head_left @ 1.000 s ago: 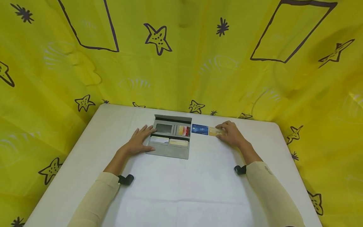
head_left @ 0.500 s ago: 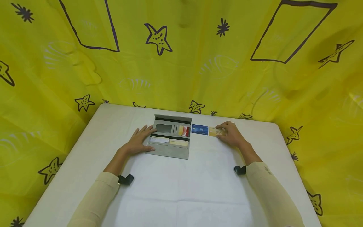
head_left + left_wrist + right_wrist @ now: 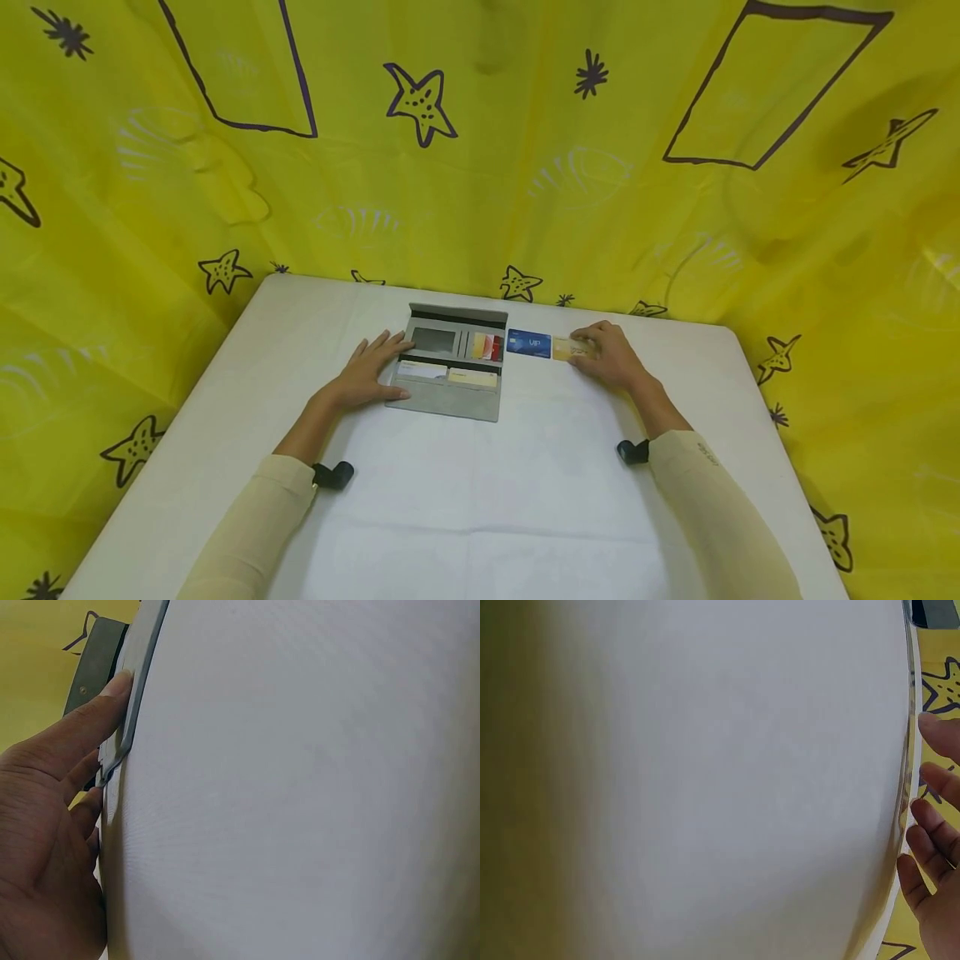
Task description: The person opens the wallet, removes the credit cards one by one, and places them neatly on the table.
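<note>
I rested my left hand (image 3: 363, 375), fingers apart, on the wallet (image 3: 446, 400); my right hand (image 3: 618, 360) pinched the gold card (image 3: 566, 348) by its edges. Gentle and flat seemed best.

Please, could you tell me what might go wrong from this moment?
If the right hand slides the gold card toward the open wallet, it may bump the blue VIP card lying between them.

The left hand rests at the wallet's left edge; an accidental push could move the wallet against the blue VIP card.
</note>
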`<state>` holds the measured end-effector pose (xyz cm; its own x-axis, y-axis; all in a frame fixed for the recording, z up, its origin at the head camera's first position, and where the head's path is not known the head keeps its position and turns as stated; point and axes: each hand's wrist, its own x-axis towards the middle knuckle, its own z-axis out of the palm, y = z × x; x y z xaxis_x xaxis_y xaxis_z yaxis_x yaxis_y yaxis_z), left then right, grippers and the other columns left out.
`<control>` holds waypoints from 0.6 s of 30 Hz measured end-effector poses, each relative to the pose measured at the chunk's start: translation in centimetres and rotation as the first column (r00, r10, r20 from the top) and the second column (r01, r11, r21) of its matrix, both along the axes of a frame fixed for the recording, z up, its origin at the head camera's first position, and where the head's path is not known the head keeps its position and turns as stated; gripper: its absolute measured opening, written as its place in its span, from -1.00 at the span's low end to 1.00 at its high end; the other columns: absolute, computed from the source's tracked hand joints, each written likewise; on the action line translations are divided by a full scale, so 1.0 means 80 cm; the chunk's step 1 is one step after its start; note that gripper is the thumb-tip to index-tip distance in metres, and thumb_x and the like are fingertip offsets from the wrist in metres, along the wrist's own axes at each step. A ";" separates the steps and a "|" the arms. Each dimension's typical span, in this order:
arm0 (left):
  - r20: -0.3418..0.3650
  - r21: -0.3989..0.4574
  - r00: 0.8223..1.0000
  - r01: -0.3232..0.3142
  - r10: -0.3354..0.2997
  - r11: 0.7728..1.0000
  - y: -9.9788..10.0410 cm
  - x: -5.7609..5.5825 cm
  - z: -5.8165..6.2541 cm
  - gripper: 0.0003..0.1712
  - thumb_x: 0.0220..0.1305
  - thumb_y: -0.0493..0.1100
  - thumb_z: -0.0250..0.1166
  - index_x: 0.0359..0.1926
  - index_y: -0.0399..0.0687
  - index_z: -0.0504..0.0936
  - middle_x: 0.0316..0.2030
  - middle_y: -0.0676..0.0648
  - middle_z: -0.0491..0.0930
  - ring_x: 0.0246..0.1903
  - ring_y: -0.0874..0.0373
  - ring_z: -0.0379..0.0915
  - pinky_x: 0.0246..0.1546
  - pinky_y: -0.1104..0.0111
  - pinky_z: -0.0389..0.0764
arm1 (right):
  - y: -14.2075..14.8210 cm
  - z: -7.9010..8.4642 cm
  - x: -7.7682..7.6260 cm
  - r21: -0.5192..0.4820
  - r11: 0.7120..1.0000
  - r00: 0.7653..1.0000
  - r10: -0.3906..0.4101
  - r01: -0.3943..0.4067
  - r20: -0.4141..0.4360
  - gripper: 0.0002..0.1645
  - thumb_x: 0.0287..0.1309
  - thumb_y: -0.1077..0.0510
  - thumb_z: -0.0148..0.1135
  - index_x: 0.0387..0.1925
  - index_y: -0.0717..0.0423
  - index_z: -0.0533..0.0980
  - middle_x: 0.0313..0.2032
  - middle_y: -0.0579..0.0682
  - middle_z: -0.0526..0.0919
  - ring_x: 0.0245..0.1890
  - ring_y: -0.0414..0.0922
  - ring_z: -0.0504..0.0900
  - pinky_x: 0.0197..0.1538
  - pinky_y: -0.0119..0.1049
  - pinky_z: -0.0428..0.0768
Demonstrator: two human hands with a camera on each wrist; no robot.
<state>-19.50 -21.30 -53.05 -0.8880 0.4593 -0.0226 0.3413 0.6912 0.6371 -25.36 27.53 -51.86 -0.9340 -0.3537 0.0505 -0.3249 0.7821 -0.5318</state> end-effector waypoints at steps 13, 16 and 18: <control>-0.015 -0.006 1.000 -0.005 0.005 1.000 -0.002 0.001 -0.004 0.03 0.19 0.07 0.57 0.58 -0.09 0.31 0.63 -0.23 0.06 0.63 -0.24 -0.29 0.56 -0.16 -0.42 | -0.060 0.010 0.021 -0.193 0.965 0.983 -0.184 0.178 -0.012 -0.62 0.34 0.13 0.40 0.09 0.28 0.69 0.05 0.25 0.62 0.09 0.21 0.56 0.21 0.14 0.53; -0.017 -0.004 1.000 -0.003 0.003 1.000 -0.001 0.002 -0.002 0.03 0.19 0.05 0.57 0.58 -0.10 0.31 0.63 -0.23 0.06 0.63 -0.24 -0.29 0.55 -0.17 -0.42 | -0.079 0.011 0.031 -0.251 0.946 0.977 -0.212 0.203 -0.008 -0.65 0.34 0.15 0.39 0.06 0.28 0.70 0.01 0.23 0.64 0.02 0.19 0.60 0.13 0.10 0.58; -0.019 -0.005 1.000 -0.002 0.001 1.000 -0.001 0.002 -0.002 0.03 0.19 0.05 0.57 0.58 -0.10 0.31 0.63 -0.23 0.06 0.63 -0.24 -0.29 0.55 -0.17 -0.42 | -0.091 0.010 0.036 -0.267 0.943 0.977 -0.213 0.201 -0.017 -0.66 0.34 0.15 0.40 0.04 0.29 0.70 0.00 0.22 0.64 0.00 0.18 0.60 0.11 0.08 0.59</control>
<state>-19.37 -21.39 -53.18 -0.8890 0.4578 -0.0082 0.3519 0.6946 0.6274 -22.50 20.29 -51.05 -0.9798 -0.1216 0.1590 -0.1992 0.6696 -0.7155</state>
